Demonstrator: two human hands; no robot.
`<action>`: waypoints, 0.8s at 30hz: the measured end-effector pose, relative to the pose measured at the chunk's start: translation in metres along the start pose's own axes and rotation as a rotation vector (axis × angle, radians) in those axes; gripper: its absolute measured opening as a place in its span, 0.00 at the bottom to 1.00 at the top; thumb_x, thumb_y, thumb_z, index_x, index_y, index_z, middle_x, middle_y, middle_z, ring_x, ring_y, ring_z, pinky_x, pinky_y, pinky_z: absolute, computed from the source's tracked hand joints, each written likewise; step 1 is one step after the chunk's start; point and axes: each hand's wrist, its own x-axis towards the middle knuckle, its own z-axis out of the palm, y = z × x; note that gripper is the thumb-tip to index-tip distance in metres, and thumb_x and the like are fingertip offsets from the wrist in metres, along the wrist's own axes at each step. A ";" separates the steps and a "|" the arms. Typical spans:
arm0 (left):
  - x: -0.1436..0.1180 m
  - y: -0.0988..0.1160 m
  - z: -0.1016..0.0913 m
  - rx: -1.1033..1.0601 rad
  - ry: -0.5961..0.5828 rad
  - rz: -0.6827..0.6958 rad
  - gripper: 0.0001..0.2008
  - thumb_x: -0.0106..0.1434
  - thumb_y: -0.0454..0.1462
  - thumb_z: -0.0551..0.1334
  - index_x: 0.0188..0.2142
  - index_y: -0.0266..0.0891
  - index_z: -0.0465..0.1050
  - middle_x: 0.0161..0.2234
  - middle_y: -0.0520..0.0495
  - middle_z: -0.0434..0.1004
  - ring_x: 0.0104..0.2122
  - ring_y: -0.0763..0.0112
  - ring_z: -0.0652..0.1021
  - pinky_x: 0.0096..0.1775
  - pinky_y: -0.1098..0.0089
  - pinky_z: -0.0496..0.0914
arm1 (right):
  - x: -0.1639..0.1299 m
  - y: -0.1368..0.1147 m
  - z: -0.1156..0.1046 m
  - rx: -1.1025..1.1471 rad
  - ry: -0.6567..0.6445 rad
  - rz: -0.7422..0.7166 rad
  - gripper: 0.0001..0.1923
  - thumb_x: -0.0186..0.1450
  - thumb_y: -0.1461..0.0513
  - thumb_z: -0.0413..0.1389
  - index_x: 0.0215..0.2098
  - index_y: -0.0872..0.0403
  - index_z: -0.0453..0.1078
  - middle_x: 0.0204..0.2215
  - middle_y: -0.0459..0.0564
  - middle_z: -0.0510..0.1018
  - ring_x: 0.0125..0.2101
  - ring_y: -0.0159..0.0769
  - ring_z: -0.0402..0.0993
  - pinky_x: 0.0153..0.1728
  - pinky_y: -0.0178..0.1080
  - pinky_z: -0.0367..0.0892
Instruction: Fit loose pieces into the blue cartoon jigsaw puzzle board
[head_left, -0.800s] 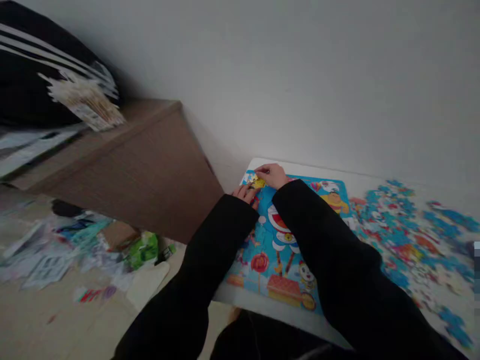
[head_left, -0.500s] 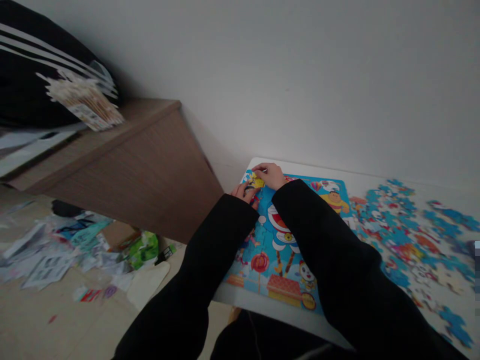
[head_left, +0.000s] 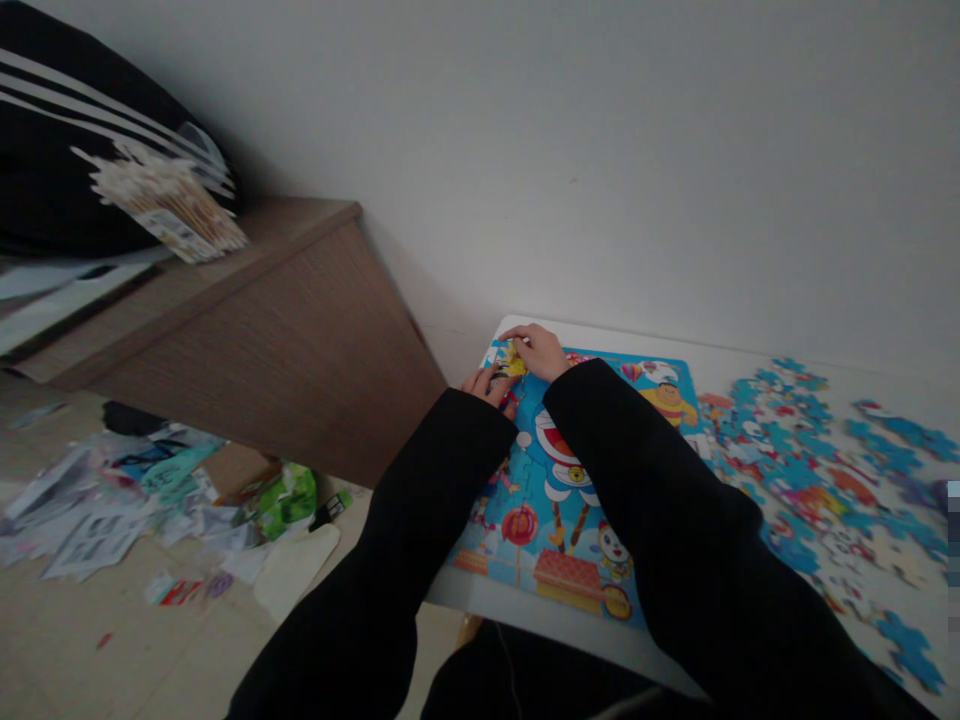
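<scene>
A colourful cartoon jigsaw puzzle [head_left: 574,475] lies flat on the white table, with a blue cat figure in its middle. At its far left corner my right hand [head_left: 541,352] is closed in a pinch, thumb and forefinger on a puzzle piece [head_left: 516,362] with yellow on it. The fingertips partly cover this piece. Just nearer to me, my left hand [head_left: 489,384] rests on the puzzle's left edge, fingers spread and lying flat. My black sleeves hide parts of the picture.
Loose puzzle pieces [head_left: 795,450] are scattered over the right side of the white table [head_left: 720,362]. A wooden cabinet [head_left: 300,340] stands at left, bearing a pack of cotton swabs [head_left: 176,205] and a black striped bag [head_left: 90,130]. Papers and wrappers [head_left: 187,500] litter the floor.
My right hand has shifted slightly to the left at the puzzle's corner. My left hand has stayed almost in place.
</scene>
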 end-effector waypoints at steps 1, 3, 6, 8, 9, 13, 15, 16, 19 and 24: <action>0.000 0.000 0.000 0.001 -0.001 -0.001 0.19 0.61 0.43 0.54 0.52 0.48 0.67 0.58 0.47 0.59 0.56 0.58 0.63 0.54 0.58 0.60 | 0.000 0.000 0.000 0.016 0.001 -0.001 0.16 0.63 0.68 0.46 0.40 0.54 0.74 0.39 0.49 0.77 0.39 0.33 0.71 0.44 0.36 0.64; 0.000 0.000 -0.001 -0.001 0.000 0.002 0.19 0.61 0.43 0.54 0.52 0.47 0.67 0.59 0.47 0.58 0.56 0.58 0.63 0.54 0.58 0.60 | 0.000 0.001 0.001 0.068 0.001 0.009 0.15 0.63 0.68 0.47 0.40 0.54 0.74 0.39 0.49 0.77 0.38 0.31 0.72 0.43 0.35 0.65; 0.000 0.001 -0.003 0.000 -0.004 0.007 0.19 0.62 0.43 0.53 0.52 0.47 0.67 0.59 0.46 0.58 0.56 0.57 0.63 0.55 0.58 0.60 | 0.000 0.001 0.002 0.166 0.006 0.038 0.13 0.62 0.67 0.48 0.40 0.54 0.73 0.39 0.47 0.77 0.34 0.29 0.73 0.40 0.34 0.66; 0.000 0.001 -0.004 0.004 -0.007 0.006 0.19 0.62 0.42 0.54 0.52 0.47 0.67 0.59 0.47 0.58 0.56 0.57 0.63 0.55 0.58 0.59 | 0.000 0.002 0.002 0.204 0.020 0.055 0.12 0.62 0.67 0.50 0.40 0.54 0.73 0.37 0.46 0.78 0.32 0.28 0.73 0.39 0.33 0.67; -0.001 0.002 -0.004 0.006 -0.008 0.004 0.19 0.61 0.42 0.54 0.52 0.47 0.67 0.59 0.47 0.58 0.56 0.57 0.63 0.55 0.59 0.59 | -0.001 0.002 0.002 0.211 0.028 0.060 0.12 0.61 0.67 0.51 0.40 0.54 0.73 0.36 0.46 0.78 0.32 0.29 0.74 0.38 0.33 0.67; -0.001 0.002 -0.005 0.008 0.001 0.003 0.19 0.61 0.42 0.54 0.52 0.47 0.67 0.59 0.47 0.58 0.56 0.57 0.63 0.55 0.58 0.59 | -0.001 0.003 0.001 0.199 0.048 0.054 0.11 0.60 0.67 0.52 0.39 0.55 0.74 0.35 0.47 0.79 0.31 0.29 0.74 0.38 0.34 0.68; -0.001 0.002 -0.005 0.008 0.000 0.005 0.20 0.61 0.42 0.54 0.53 0.47 0.67 0.59 0.46 0.58 0.56 0.57 0.63 0.55 0.58 0.59 | -0.002 0.003 0.000 0.184 0.039 0.047 0.11 0.60 0.67 0.52 0.38 0.54 0.74 0.35 0.47 0.79 0.31 0.29 0.74 0.38 0.34 0.68; -0.001 0.002 -0.005 0.009 -0.002 0.005 0.20 0.61 0.42 0.54 0.53 0.46 0.67 0.59 0.46 0.58 0.56 0.56 0.63 0.55 0.57 0.60 | -0.002 0.002 0.000 0.177 0.031 0.044 0.11 0.60 0.67 0.52 0.37 0.54 0.74 0.35 0.47 0.79 0.30 0.29 0.74 0.38 0.34 0.68; -0.001 0.002 -0.004 0.007 -0.005 0.003 0.20 0.62 0.43 0.53 0.53 0.46 0.67 0.59 0.46 0.58 0.56 0.55 0.63 0.55 0.56 0.60 | -0.003 0.000 -0.002 0.168 0.015 0.045 0.09 0.58 0.66 0.54 0.36 0.55 0.75 0.34 0.47 0.79 0.29 0.29 0.74 0.37 0.33 0.68; -0.001 0.000 -0.001 0.005 0.005 0.002 0.20 0.61 0.43 0.54 0.52 0.47 0.67 0.60 0.47 0.57 0.56 0.56 0.63 0.55 0.57 0.59 | -0.003 0.001 -0.002 0.223 0.051 0.094 0.08 0.56 0.66 0.55 0.34 0.56 0.75 0.32 0.48 0.79 0.29 0.29 0.74 0.36 0.33 0.68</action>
